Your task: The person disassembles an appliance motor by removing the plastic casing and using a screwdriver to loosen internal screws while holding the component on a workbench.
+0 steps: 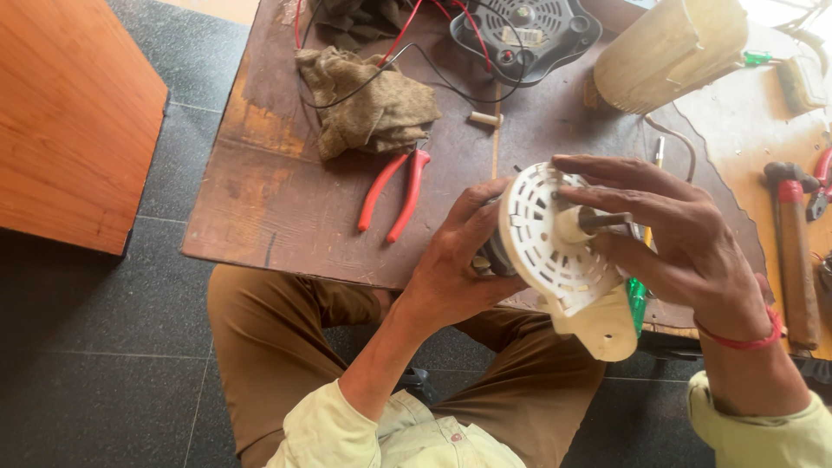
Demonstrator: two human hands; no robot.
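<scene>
The right hand [685, 238] gripped the shaft end of the white slotted motor housing [559, 251] while the left hand [455, 260] cupped its rear, holding it above the near edge of the wooden table [286, 208], apparently mid-inspection; turning it called for a firm two-handed hold, red-handled pliers [394, 195] lying left of the housing.

Worn wooden table [286, 208], dark tiled floor [104, 347]

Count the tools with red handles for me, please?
2 for sure: red-handled pliers beside the rag, and another red-handled tool at the right edge by the hammer. More may be hidden.
</scene>
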